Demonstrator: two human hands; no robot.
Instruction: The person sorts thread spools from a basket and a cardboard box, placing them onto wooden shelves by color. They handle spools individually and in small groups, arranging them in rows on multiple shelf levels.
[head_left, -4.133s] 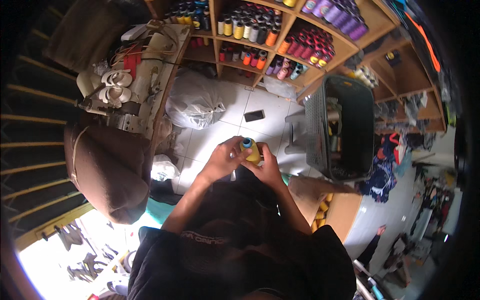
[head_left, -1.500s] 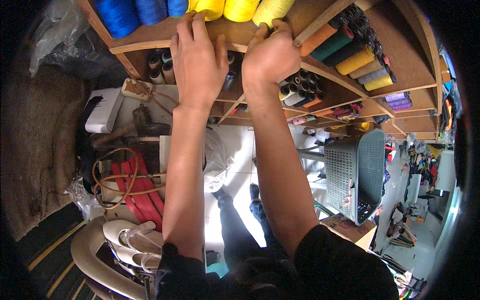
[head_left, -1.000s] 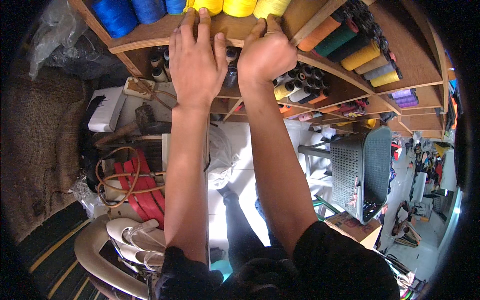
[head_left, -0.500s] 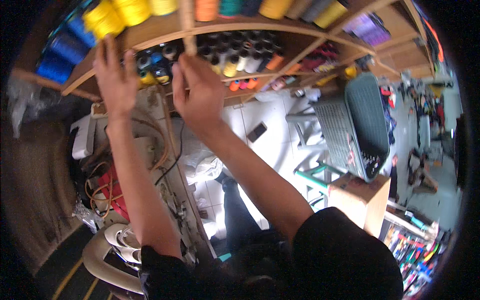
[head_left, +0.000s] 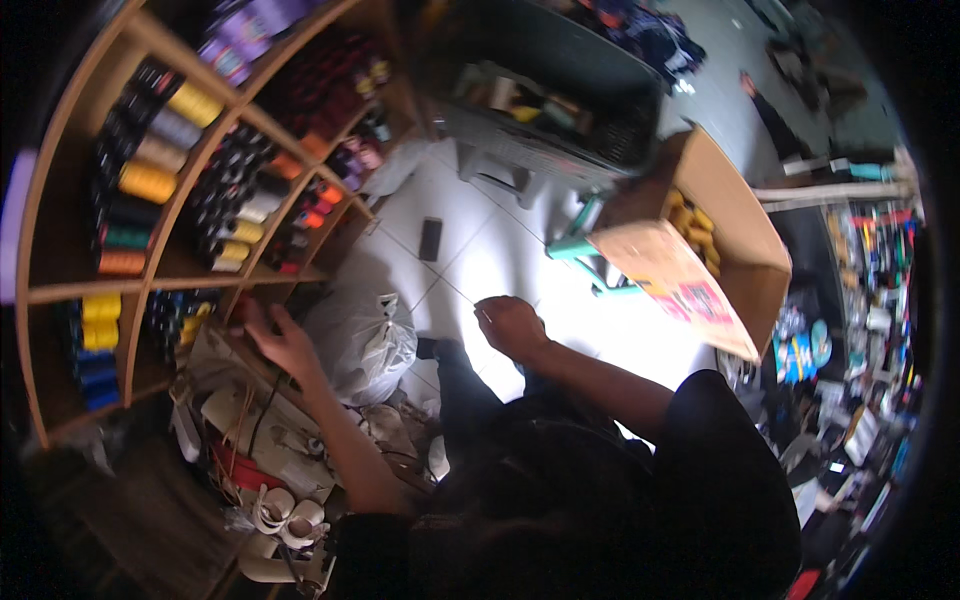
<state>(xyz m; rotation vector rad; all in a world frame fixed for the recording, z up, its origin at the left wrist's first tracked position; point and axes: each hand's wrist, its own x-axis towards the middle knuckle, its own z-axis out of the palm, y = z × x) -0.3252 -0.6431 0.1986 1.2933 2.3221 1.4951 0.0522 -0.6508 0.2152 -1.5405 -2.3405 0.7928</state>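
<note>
My left hand (head_left: 284, 345) is at the edge of a sewing machine table, below the wooden thread rack (head_left: 160, 292). Its fingers are spread, and I see nothing held in them. My right hand (head_left: 512, 328) hangs over the white tiled floor with its fingers curled closed. Whatever may be inside that hand is hidden. Thread cones fill the rack's cells; yellow cones (head_left: 100, 322) and blue cones (head_left: 100, 386) sit in the cell at its near left.
A tied clear plastic bag (head_left: 375, 350) stands on the floor between my hands. Beyond it lies a dark phone (head_left: 430, 240). An open cardboard box (head_left: 655, 270) with yellow cones rests at the right, near a large grey basket (head_left: 560, 60). Beside my left forearm is a sewing machine (head_left: 262, 425).
My view has swung to the right. Both hands have come down from the rack's front; the left now hangs by the table edge and the right, still closed, is over the floor.
</note>
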